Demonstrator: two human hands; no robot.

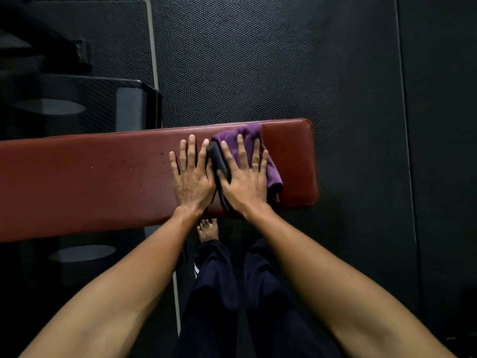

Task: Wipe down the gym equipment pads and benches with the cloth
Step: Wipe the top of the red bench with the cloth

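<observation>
Far left: a dark machine frame [77, 104] is noted beyond the bench. Its detail is lost in shadow.

Bench pad [90, 182]: red-brown upholstery, running across the view from the left edge to a rounded end at right. A few small specks [130, 168] are seen on the stretch left of the hands. The surface is judged smooth and slightly sheened, with firm padding under a wipeable skin. It is judged heavy and fixed, so it is not to be lifted, only wiped in place.

Left hand [192, 179]: laid flat on the bare pad with the fingers straight and slightly spread. Nothing is held. It is judged to be bracing.

Between the hands: a dark strip [219, 161] is seen. Whether it is a darker face of the cloth or a separate item cannot be told.

Right hand [245, 182]: laid flat on the cloth with the fingers straight and spread. The cloth is pressed down, not gripped.

Cloth [275, 177]: purple, bunched in loose folds, lying on the pad near its right end. It shows beyond the fingertips and past the right edge of the hand.

- Handling is judged soft, light and limp.
- The cloth is likely to bunch or slide out under a loose palm.
- The best hold is judged to be a flat palm over the thickest fold, with pressure kept even.
- For lifting, it can be pinched anywhere.

Right end of the pad: left uncovered by the cloth. The long left stretch is judged not yet reached.

Surroundings: a dark textured floor mat [258, 60] is seen. A bare foot [207, 229] is visible below the pad's near edge.
</observation>
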